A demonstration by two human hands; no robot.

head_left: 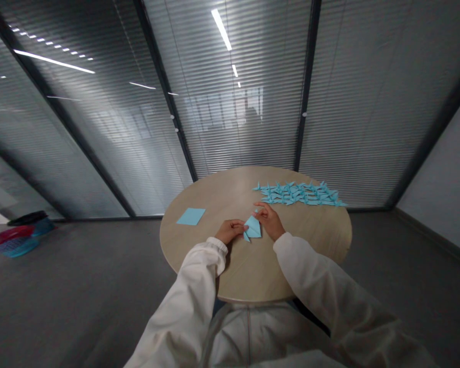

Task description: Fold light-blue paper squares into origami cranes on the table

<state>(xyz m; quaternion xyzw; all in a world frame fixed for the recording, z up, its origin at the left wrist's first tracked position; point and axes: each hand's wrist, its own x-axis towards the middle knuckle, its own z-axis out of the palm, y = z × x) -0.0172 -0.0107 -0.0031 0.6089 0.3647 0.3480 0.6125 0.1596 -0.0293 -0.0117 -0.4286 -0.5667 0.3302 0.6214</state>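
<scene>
A partly folded light blue paper lies on the round wooden table between my hands. My left hand pinches its left edge with fingers closed. My right hand presses on its upper right side, fingers curled on the paper. Both arms wear white sleeves.
Several folded blue paper figures lie in rows at the table's far right. A flat blue paper sheet lies at the left. Glass walls with blinds stand behind. Coloured baskets sit on the grey floor at far left.
</scene>
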